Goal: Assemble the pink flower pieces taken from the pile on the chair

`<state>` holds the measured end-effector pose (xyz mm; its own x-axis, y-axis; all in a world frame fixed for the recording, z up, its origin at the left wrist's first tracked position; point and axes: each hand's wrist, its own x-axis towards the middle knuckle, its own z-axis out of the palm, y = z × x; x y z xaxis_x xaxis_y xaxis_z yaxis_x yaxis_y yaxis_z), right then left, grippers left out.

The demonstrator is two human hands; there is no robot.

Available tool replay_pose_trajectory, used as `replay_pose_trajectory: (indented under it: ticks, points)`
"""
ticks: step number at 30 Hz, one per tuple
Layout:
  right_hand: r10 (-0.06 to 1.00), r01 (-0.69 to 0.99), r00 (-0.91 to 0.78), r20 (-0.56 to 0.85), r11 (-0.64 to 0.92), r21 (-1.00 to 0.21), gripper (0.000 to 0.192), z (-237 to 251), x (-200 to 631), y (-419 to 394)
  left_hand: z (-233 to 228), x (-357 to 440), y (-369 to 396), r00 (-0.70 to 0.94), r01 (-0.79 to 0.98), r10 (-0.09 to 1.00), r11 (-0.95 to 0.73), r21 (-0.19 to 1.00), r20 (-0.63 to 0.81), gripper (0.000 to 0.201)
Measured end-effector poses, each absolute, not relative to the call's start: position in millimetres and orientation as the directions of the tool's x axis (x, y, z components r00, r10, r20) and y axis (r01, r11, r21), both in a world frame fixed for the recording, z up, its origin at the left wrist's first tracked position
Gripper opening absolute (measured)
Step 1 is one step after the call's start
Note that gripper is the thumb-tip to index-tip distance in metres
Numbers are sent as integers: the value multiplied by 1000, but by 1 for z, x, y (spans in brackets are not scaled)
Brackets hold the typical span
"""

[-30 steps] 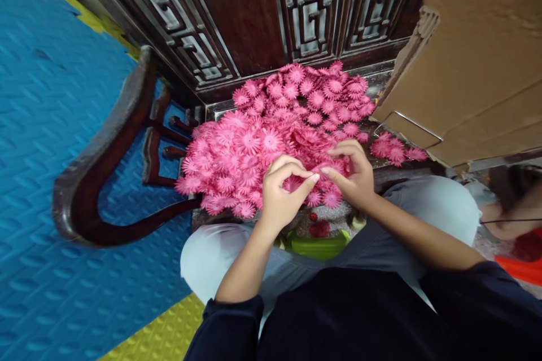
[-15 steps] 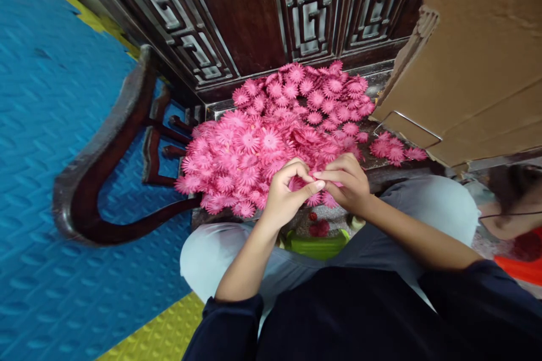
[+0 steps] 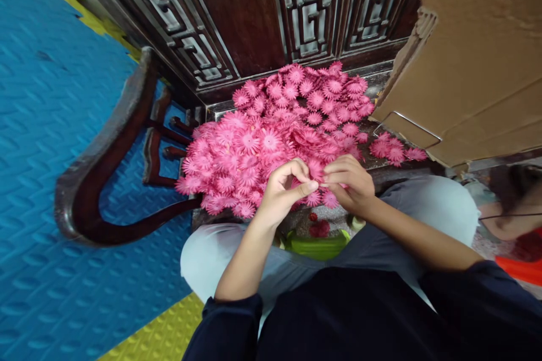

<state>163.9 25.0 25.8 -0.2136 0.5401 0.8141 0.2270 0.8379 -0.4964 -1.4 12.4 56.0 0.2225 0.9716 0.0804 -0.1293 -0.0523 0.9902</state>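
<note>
My left hand (image 3: pixel 288 186) is closed in a pinch, with thumb and forefinger pressed together. Just to its right, my right hand (image 3: pixel 349 183) also pinches, its fingertips close to the left ones. What they grip is too small and too covered by the fingers to make out. Both hands hover over the near edge of a heap of pink artificial flower heads (image 3: pixel 248 141), which have thin pointed petals. A smaller group of the same pink flowers (image 3: pixel 387 148) lies to the right of my right hand.
The flowers rest on a dark wooden bench with a curved armrest (image 3: pixel 76 203) and a carved back (image 3: pixel 254 22). A large cardboard piece (image 3: pixel 478 67) and a bent metal wire (image 3: pixel 417 127) are at right. Below sits a green container (image 3: pixel 315 245). Part of another person (image 3: pixel 503 208) shows at far right.
My hands have drawn slightly apart, the left moving a little left and the right a little right. The flower heap looks the same.
</note>
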Motion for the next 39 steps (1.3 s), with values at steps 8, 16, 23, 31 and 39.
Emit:
replay_pose_trajectory:
  ticks: [8, 16, 23, 31, 39]
  points:
    - [702, 312, -12, 712, 679, -664, 4, 25, 164, 25, 57, -23, 20, -202, 62, 906, -367, 928, 372, 30]
    - [864, 215, 142, 483, 450, -867, 10, 21, 164, 35, 49, -66, 43, -607, 589, 576, -136, 796, 547, 22]
    - [944, 100, 126, 306, 295, -950, 10, 12, 158, 37, 43, -69, 47, -482, 767, 691, 36, 641, 538, 17]
    - [958, 71, 41, 284, 281, -957, 10, 10, 157, 36, 55, -48, 31, -311, 807, 679, -181, 562, 665, 16]
    - [959, -70, -119, 257, 250, -966, 11, 17, 156, 33, 57, -1, 10, 235, 763, 904, -399, 509, 357, 21]
